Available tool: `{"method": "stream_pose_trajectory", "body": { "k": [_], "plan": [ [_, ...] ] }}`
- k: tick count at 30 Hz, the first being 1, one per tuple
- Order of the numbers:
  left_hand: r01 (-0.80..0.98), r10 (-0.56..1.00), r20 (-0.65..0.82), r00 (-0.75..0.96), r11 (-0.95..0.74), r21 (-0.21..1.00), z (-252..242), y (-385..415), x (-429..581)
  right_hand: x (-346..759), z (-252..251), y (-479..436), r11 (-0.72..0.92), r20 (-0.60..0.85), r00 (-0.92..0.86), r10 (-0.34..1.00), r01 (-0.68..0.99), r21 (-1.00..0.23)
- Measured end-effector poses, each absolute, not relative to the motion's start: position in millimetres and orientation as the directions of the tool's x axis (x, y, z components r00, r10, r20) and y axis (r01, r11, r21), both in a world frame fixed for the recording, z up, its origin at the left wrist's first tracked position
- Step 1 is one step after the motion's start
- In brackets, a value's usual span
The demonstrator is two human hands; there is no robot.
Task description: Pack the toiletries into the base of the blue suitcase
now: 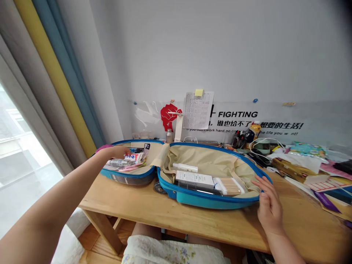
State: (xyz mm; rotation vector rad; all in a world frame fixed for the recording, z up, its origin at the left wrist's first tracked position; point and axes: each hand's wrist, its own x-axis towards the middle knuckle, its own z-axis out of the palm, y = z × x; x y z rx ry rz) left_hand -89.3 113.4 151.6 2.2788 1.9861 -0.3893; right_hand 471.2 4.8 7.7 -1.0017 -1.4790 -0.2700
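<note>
A blue suitcase (217, 203) lies open on the wooden table, with a beige lining in both halves. My left hand (118, 152) is over the left half, above small packages and a clear bottle (120, 162); its fingers are partly hidden and I cannot make out whether they hold anything. The right half holds a white tube (185, 168), a white box (194, 178), a dark flat item and a pack of cotton swabs (229, 186). My right hand (268, 198) rests with spread fingers on the right rim of the suitcase.
Clutter covers the table's right side: an orange-labelled bottle (253, 132), cables, a brown case (290, 169) and papers. A white stand (178, 128) and a small bottle (169, 136) are behind the suitcase. Curtains hang at the left.
</note>
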Motion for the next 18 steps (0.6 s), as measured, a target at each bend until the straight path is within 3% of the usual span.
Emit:
{"method": "stream_pose_trajectory", "body": {
  "k": [6,12,18],
  "plan": [
    [0.966,0.954,-0.300,0.028,-0.103,-0.238,125.4,96.9,-115.4,470.9,7.2,6.0,0.586,0.896,0.163,0.413,0.706,-0.398],
    [0.950,0.958,-0.282,0.054,-0.136,-0.280,121.5,94.6,-114.8,468.5,8.3,4.1,0.590,0.909,0.154,0.388,0.716,-0.373],
    [0.942,0.980,-0.052,0.191,-0.197,-0.270,165.7,101.0,-74.8,467.7,8.4,3.7,0.588,0.907,0.160,0.389,0.715,-0.378]
  ]
}}
